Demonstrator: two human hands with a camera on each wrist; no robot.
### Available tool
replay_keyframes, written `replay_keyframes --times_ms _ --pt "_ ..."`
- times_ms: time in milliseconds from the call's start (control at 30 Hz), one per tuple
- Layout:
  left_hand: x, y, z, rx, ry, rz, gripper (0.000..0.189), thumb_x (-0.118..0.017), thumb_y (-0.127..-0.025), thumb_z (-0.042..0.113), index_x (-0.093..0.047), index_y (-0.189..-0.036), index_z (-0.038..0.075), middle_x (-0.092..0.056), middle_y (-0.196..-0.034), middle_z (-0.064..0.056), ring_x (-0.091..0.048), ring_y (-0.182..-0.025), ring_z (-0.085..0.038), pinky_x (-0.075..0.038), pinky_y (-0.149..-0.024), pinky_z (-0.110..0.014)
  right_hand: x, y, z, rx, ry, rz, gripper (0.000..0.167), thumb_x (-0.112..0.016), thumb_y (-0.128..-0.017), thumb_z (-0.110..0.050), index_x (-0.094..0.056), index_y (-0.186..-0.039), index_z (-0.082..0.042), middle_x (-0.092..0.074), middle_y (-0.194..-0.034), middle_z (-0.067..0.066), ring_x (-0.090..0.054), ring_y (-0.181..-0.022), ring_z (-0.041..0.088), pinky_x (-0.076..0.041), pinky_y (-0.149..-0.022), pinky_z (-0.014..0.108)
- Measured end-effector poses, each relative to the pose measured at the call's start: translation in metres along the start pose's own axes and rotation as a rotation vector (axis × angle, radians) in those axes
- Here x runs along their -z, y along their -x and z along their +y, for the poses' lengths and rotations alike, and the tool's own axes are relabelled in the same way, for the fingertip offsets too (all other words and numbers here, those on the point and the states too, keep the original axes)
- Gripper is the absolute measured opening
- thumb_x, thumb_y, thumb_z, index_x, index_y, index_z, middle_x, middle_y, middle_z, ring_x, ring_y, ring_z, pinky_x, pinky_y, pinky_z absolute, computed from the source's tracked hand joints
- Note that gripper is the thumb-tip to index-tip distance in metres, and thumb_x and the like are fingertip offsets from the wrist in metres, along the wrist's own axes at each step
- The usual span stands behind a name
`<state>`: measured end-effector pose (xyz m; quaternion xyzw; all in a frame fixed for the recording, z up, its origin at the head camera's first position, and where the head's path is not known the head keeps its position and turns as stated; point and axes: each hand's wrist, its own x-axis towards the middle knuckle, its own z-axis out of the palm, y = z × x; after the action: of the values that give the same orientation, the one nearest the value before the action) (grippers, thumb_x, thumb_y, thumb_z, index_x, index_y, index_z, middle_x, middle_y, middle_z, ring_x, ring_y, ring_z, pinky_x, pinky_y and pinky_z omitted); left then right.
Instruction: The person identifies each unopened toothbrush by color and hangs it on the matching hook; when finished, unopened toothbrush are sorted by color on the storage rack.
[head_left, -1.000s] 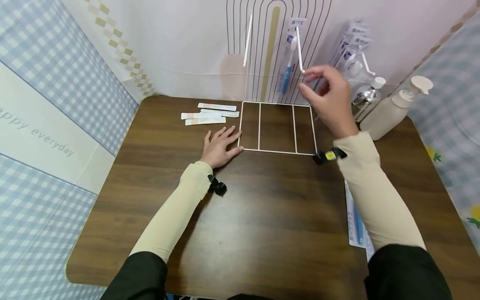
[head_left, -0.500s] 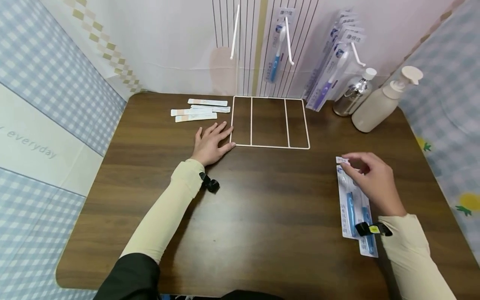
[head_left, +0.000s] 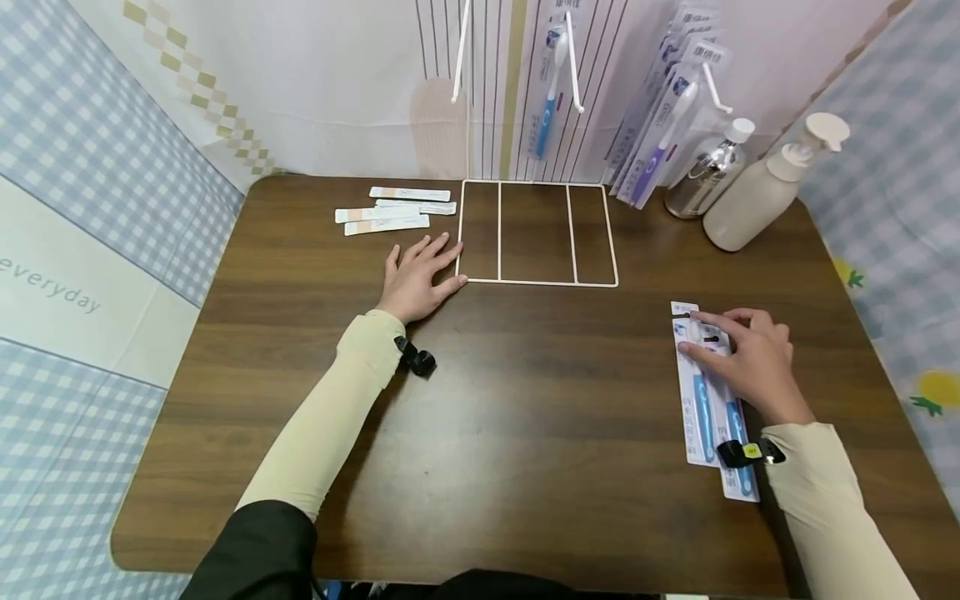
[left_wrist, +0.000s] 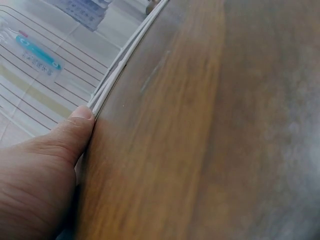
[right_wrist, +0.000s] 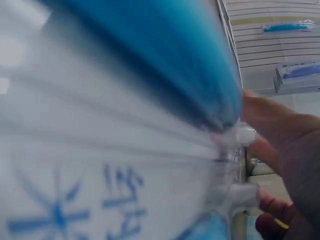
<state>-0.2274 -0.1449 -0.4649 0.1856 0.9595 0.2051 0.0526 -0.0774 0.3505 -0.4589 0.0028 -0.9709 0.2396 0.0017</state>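
My right hand (head_left: 757, 362) is over two blue-handled toothbrushes in blister packs lying overlapped on the table's right side. Its thumb and forefinger are spread apart, their tips at the upper part of the left toothbrush pack (head_left: 697, 392). The right toothbrush pack (head_left: 738, 467) lies partly under this hand. In the right wrist view the toothbrush pack (right_wrist: 75, 135) fills the foreground, blurred. My left hand (head_left: 416, 279) rests flat with fingers spread, thumb and fingertips touching the left edge of a white wire rack base (head_left: 540, 283). The thumb on that edge also shows in the left wrist view.
A blue toothbrush pack (head_left: 546, 100) hangs on the rack's middle hook (head_left: 574, 67); several packs, a purple one (head_left: 654, 150) in front, hang on the right. The left hook (head_left: 461, 54) is bare. A silver bottle (head_left: 705, 179), pump bottle (head_left: 772, 196) and several paper strips (head_left: 386, 225) stand or lie nearby.
My right hand came down from the middle hook to the toothbrush packs on the table, and its thumb and forefinger then parted wider. My left hand stays at the rack.
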Motion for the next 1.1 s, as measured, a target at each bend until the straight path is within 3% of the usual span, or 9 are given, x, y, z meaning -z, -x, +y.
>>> replay_keyframes --times_ms 167,367,500,600,667,867,1100 --pt "0.001 -0.003 0.003 -0.006 0.001 0.007 0.068 -0.055 -0.105 0.06 -0.038 -0.165 0.034 -0.023 -0.175 0.007 -0.014 -0.162 -0.022 0.007 -0.126 -0.059 0.001 -0.001 0.001 -0.014 -0.027 -0.019 0.062 -0.076 -0.098 -0.044 -0.065 -0.144 -0.004 -0.042 -0.139 0.035 -0.032 -0.116 0.057 -0.022 -0.089 0.069" --pt "0.003 -0.006 0.005 -0.017 0.001 0.009 0.068 -0.054 -0.106 0.06 -0.037 -0.166 0.034 -0.022 -0.175 0.006 -0.014 -0.162 -0.023 0.007 -0.126 -0.059 0.003 0.002 -0.002 0.04 -0.093 0.063 0.049 -0.081 -0.096 -0.027 -0.07 -0.137 -0.003 -0.05 -0.14 0.034 -0.037 -0.124 0.053 -0.02 -0.093 0.066" --pt "0.005 -0.005 0.006 -0.021 0.001 0.01 0.068 -0.054 -0.106 0.06 -0.037 -0.166 0.033 -0.022 -0.175 0.006 -0.014 -0.162 -0.023 0.007 -0.125 -0.059 0.008 0.006 -0.013 0.072 -0.148 0.113 0.045 -0.082 -0.096 -0.022 -0.072 -0.138 -0.01 -0.065 -0.129 0.024 -0.053 -0.106 0.036 -0.033 -0.092 0.046" --pt "0.008 0.0 0.004 -0.006 0.001 0.009 0.068 -0.054 -0.106 0.059 -0.038 -0.166 0.032 -0.022 -0.175 0.005 -0.013 -0.162 -0.023 0.008 -0.125 -0.059 0.013 0.006 -0.03 0.087 -0.197 0.111 0.043 -0.081 -0.096 -0.022 -0.072 -0.138 -0.017 -0.072 -0.112 0.013 -0.054 -0.082 0.021 -0.04 -0.071 0.023" --pt "0.01 0.003 0.002 0.002 -0.001 0.009 0.067 -0.054 -0.106 0.059 -0.038 -0.166 0.032 -0.022 -0.175 0.005 -0.013 -0.162 -0.024 0.007 -0.126 -0.059 0.016 0.006 -0.043 0.109 -0.219 0.109 0.042 -0.082 -0.096 -0.021 -0.073 -0.137 -0.021 -0.072 -0.1 0.006 -0.052 -0.071 0.016 -0.04 -0.06 0.019" --pt "0.009 0.003 0.004 -0.005 0.003 0.002 0.067 -0.053 -0.107 0.059 -0.038 -0.166 0.031 -0.023 -0.175 0.004 -0.014 -0.162 -0.024 0.006 -0.126 -0.06 0.029 0.0 -0.083 0.283 -0.274 0.197 0.048 -0.088 -0.086 -0.003 -0.075 -0.13 -0.019 -0.063 -0.082 -0.003 -0.045 -0.061 0.011 -0.035 -0.054 0.022" --pt "0.005 0.003 0.004 -0.007 0.001 -0.005 0.067 -0.053 -0.107 0.058 -0.038 -0.166 0.031 -0.024 -0.175 0.003 -0.015 -0.162 -0.025 0.006 -0.125 -0.061 0.046 -0.033 -0.143 0.447 -0.375 0.286 0.048 -0.087 -0.081 0.008 -0.076 -0.125 -0.007 -0.061 -0.078 0.002 -0.042 -0.06 0.01 -0.032 -0.054 0.024"
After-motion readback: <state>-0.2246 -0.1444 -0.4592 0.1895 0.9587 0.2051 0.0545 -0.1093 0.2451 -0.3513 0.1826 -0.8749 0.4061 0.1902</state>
